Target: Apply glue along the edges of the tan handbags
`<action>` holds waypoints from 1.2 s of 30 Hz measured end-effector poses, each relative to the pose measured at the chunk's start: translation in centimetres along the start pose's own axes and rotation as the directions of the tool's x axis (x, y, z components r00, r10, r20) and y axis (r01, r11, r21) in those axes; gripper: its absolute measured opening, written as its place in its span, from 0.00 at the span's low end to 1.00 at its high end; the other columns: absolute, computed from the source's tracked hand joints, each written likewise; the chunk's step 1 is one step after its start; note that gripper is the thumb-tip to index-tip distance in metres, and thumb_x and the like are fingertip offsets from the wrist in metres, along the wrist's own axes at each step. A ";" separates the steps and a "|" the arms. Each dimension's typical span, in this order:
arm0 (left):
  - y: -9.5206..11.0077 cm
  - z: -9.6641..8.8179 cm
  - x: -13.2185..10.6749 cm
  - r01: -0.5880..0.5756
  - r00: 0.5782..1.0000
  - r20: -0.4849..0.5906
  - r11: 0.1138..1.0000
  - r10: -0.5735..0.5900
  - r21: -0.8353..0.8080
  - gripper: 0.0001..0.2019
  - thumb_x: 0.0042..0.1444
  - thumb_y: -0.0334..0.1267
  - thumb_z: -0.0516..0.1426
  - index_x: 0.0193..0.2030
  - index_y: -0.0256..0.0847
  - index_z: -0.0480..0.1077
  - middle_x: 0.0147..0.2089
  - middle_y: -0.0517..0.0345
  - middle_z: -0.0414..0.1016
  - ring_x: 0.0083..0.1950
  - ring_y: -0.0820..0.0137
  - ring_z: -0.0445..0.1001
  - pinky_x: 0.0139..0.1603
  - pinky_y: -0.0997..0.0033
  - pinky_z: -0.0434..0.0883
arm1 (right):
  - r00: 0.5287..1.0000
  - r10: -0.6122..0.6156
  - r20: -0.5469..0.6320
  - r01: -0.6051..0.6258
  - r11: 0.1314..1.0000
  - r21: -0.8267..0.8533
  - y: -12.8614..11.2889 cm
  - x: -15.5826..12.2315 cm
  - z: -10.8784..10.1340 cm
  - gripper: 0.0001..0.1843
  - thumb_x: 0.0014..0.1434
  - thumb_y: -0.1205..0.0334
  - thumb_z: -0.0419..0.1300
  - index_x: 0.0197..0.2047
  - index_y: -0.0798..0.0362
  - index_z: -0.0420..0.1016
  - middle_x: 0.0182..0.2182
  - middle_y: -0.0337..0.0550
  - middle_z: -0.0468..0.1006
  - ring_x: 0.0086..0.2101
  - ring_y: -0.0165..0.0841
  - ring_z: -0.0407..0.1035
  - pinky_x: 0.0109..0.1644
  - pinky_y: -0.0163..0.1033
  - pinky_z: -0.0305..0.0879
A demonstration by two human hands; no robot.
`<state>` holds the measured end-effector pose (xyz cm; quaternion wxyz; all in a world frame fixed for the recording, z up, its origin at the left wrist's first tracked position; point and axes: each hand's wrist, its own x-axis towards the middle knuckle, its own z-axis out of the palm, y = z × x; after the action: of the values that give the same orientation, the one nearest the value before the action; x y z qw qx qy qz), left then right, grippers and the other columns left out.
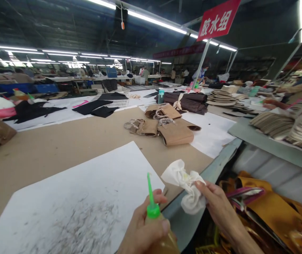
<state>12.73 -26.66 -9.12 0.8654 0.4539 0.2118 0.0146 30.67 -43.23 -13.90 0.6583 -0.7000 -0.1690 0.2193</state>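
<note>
My left hand is wrapped round a small bottle of amber glue with a green nozzle cap, its thin tip pointing up. My right hand pinches a crumpled white cloth just right of the nozzle tip. Both hands hover over the near edge of the worktable. Below them lies a large white paper sheet smeared with grey glue marks.
Tan bags with chain straps lie mid-table on the brown board. Dark brown pieces and black fabric pieces lie farther back. Yellow and mustard leather goods fill a bin at lower right. Another person works at right beside stacked pieces.
</note>
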 end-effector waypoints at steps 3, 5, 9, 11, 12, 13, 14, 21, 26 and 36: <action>0.8 -0.3 -0.3 0.029 0.996 0.088 0.999 -0.026 -0.035 0.31 0.41 0.45 0.65 0.52 0.38 0.65 0.37 0.49 0.76 0.30 0.66 0.73 0.34 0.68 0.67 | 0.996 0.025 0.088 -0.026 1.000 0.003 0.1 -2.1 3.4 0.24 0.58 0.42 0.60 0.42 0.57 0.79 0.27 0.44 0.75 0.27 0.39 0.67 0.31 0.39 0.64; 0.8 -1.4 -0.7 0.051 0.991 0.124 0.997 -0.043 -0.056 0.32 0.42 0.46 0.63 0.54 0.36 0.63 0.29 0.52 0.75 0.28 0.68 0.71 0.31 0.71 0.65 | 0.990 0.038 0.138 -0.036 0.999 -0.018 0.0 -2.9 5.1 0.24 0.58 0.43 0.60 0.41 0.57 0.79 0.27 0.45 0.76 0.28 0.40 0.68 0.32 0.39 0.65; 0.5 -4.0 -1.9 0.009 0.997 0.076 0.993 0.000 -0.118 0.28 0.43 0.45 0.63 0.50 0.35 0.63 0.25 0.59 0.69 0.25 0.74 0.65 0.27 0.76 0.59 | 0.982 0.028 0.186 -0.008 0.994 -0.107 -0.2 -3.4 7.7 0.24 0.57 0.42 0.61 0.36 0.57 0.79 0.26 0.45 0.76 0.27 0.41 0.69 0.30 0.39 0.66; 0.5 -4.9 -2.5 -0.025 0.998 0.045 0.991 0.032 -0.135 0.26 0.43 0.45 0.63 0.48 0.35 0.65 0.24 0.62 0.66 0.25 0.77 0.62 0.27 0.77 0.57 | 0.987 -0.022 0.160 0.048 0.986 -0.159 -0.4 -3.6 8.9 0.21 0.54 0.43 0.63 0.38 0.55 0.78 0.27 0.44 0.77 0.28 0.41 0.69 0.30 0.39 0.66; 0.5 -5.3 -2.7 -0.040 0.998 0.037 0.990 0.046 -0.138 0.26 0.43 0.44 0.63 0.48 0.35 0.65 0.24 0.63 0.65 0.24 0.77 0.61 0.27 0.78 0.56 | 0.989 -0.058 0.138 0.083 0.979 -0.184 -0.5 -3.8 9.6 0.20 0.52 0.45 0.65 0.39 0.53 0.78 0.30 0.44 0.77 0.30 0.41 0.69 0.33 0.39 0.67; 0.5 -5.5 -3.0 -0.053 0.998 0.031 0.989 0.058 -0.140 0.26 0.43 0.44 0.63 0.48 0.35 0.65 0.24 0.63 0.65 0.25 0.77 0.61 0.27 0.78 0.56 | 0.988 -0.096 0.120 0.120 0.971 -0.206 -0.7 -4.0 10.2 0.20 0.50 0.46 0.67 0.40 0.51 0.78 0.33 0.44 0.77 0.33 0.42 0.70 0.37 0.39 0.67; 0.4 -5.7 -3.2 -0.063 0.997 0.024 0.988 0.067 -0.141 0.26 0.43 0.44 0.63 0.48 0.35 0.65 0.24 0.63 0.64 0.25 0.77 0.61 0.27 0.78 0.56 | 0.986 -0.135 0.102 0.155 0.962 -0.224 -1.0 -4.1 10.8 0.20 0.48 0.47 0.68 0.40 0.50 0.79 0.37 0.44 0.77 0.37 0.43 0.69 0.41 0.40 0.66; -0.6 -7.5 -5.3 -0.023 1.000 -0.009 0.957 0.022 -0.289 0.24 0.45 0.45 0.61 0.49 0.35 0.66 0.26 0.60 0.69 0.25 0.75 0.65 0.27 0.76 0.59 | 0.984 -0.164 -0.064 0.154 0.978 -0.140 -1.4 -3.1 11.4 0.16 0.53 0.46 0.64 0.33 0.51 0.80 0.30 0.43 0.77 0.31 0.41 0.69 0.35 0.38 0.66; -1.1 -9.7 -6.7 -0.004 0.999 -0.044 0.933 -0.013 -0.359 0.25 0.47 0.49 0.60 0.49 0.38 0.64 0.26 0.58 0.71 0.23 0.74 0.65 0.25 0.76 0.59 | 0.983 -0.076 -0.168 0.094 0.990 0.101 0.4 -0.6 9.6 0.19 0.52 0.44 0.65 0.32 0.54 0.79 0.25 0.43 0.74 0.25 0.38 0.66 0.29 0.39 0.65; 0.4 -9.5 -7.0 0.058 0.942 -0.319 0.989 -0.099 -0.137 0.25 0.46 0.50 0.61 0.49 0.39 0.67 0.22 0.64 0.64 0.26 0.70 0.65 0.29 0.73 0.61 | 0.997 0.072 -0.034 -0.060 0.958 0.280 -0.9 -2.4 11.9 0.21 0.47 0.44 0.69 0.23 0.54 0.71 0.17 0.36 0.62 0.17 0.27 0.50 0.18 0.32 0.47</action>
<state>2.81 -20.55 -11.04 0.8454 0.3810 0.3681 0.0680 22.38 -34.29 -13.29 0.7463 -0.6100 -0.0987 0.2475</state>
